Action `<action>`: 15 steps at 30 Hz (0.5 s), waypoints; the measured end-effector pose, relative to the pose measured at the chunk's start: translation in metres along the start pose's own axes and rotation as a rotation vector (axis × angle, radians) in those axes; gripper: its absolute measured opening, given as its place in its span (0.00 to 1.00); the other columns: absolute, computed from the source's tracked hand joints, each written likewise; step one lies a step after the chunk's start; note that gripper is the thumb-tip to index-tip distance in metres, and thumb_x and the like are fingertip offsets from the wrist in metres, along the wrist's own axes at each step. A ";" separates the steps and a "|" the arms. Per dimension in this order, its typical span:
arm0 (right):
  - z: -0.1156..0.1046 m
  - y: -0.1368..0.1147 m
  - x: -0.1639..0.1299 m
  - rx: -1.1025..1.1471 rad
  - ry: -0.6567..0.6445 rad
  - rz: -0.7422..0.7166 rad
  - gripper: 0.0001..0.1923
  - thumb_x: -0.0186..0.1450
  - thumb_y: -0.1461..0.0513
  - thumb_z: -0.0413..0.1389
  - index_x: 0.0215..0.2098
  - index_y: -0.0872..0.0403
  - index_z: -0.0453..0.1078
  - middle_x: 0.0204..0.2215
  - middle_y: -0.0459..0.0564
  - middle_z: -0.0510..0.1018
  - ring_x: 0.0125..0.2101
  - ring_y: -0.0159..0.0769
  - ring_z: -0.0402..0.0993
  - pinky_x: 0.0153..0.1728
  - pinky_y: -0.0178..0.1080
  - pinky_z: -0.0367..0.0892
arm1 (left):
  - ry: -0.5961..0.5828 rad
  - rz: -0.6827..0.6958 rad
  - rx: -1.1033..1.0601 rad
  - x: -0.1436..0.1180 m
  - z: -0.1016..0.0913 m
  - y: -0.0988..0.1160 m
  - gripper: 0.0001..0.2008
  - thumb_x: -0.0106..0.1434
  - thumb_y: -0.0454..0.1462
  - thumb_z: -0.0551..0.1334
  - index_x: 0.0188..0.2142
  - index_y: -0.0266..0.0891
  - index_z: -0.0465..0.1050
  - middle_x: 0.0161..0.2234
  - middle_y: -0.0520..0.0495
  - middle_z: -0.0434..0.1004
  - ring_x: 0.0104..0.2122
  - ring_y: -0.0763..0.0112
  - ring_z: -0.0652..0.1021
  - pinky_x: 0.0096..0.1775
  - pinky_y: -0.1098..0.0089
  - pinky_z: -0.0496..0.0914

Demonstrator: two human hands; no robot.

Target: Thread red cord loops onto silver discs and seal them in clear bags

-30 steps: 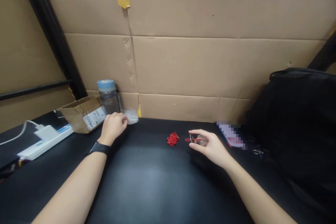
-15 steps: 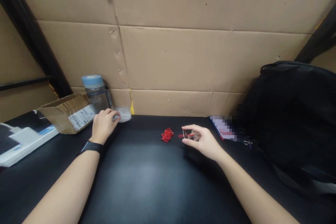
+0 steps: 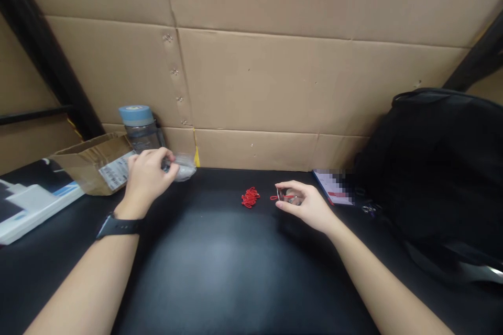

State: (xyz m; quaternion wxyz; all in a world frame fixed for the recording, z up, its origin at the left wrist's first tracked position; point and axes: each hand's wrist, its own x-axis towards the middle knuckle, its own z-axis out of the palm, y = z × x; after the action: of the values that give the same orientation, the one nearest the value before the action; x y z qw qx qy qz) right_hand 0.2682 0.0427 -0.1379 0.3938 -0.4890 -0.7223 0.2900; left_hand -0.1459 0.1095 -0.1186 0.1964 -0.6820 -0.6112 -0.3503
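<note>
A wall of flat brown corrugated cardboard [image 3: 275, 78] rises behind a smooth matte black tabletop [image 3: 220, 272]. At the right slumps a large black fabric bag [image 3: 444, 167], soft and creased. On the far left lies a long white plastic power strip [image 3: 27, 209] with a blue band, and beside it an open brown cardboard box [image 3: 88, 165] lies on its side with a white printed label whose writing is too small to read. Behind the box stands a grey translucent water bottle with a pale blue round lid [image 3: 139, 125].

The left hand [image 3: 145, 178], a black watch band on its wrist, has its fingers curled together around a crumpled clear plastic bag [image 3: 184, 168] at the foot of the cardboard wall, just beside the bottle. The right hand [image 3: 308, 204] rests near the middle of the table with thumb and fingers bent in a loose pinch around a small clear round piece [image 3: 288, 197], a thin red loop [image 3: 275, 197] sticking out toward the left; whether the loop is gripped directly I cannot tell. Left of that hand, apart from it, a small heap of thin red loops [image 3: 249, 197] lies tangled on the black surface. Between the right hand and the bag lies a flat card with red edging [image 3: 334, 188], its face blurred and unreadable
</note>
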 end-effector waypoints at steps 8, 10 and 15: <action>-0.005 0.003 0.002 0.011 0.020 -0.004 0.23 0.58 0.54 0.67 0.51 0.51 0.76 0.44 0.53 0.82 0.41 0.42 0.80 0.41 0.43 0.76 | -0.270 0.276 -0.522 -0.022 -0.014 0.081 0.07 0.68 0.37 0.56 0.36 0.40 0.72 0.37 0.49 0.79 0.36 0.67 0.78 0.40 0.69 0.67; -0.007 0.004 0.002 0.004 0.037 -0.003 0.23 0.58 0.54 0.67 0.50 0.50 0.77 0.44 0.52 0.82 0.41 0.42 0.80 0.42 0.43 0.76 | -0.381 0.352 -0.628 -0.032 -0.012 0.100 0.09 0.70 0.36 0.55 0.39 0.41 0.75 0.40 0.48 0.80 0.40 0.67 0.78 0.44 0.69 0.68; -0.008 0.010 0.003 0.014 0.057 -0.002 0.24 0.58 0.54 0.68 0.51 0.50 0.76 0.44 0.52 0.83 0.40 0.41 0.81 0.42 0.42 0.76 | -0.685 0.473 -0.784 -0.059 0.001 0.130 0.11 0.71 0.35 0.55 0.44 0.44 0.77 0.43 0.49 0.79 0.44 0.68 0.78 0.48 0.69 0.68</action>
State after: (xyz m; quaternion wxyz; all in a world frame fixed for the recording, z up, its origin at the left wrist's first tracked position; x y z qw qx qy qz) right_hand 0.2791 0.0493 -0.1404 0.4180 -0.4937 -0.7090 0.2808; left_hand -0.0196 0.0465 -0.1410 -0.2075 -0.8968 -0.2951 -0.2562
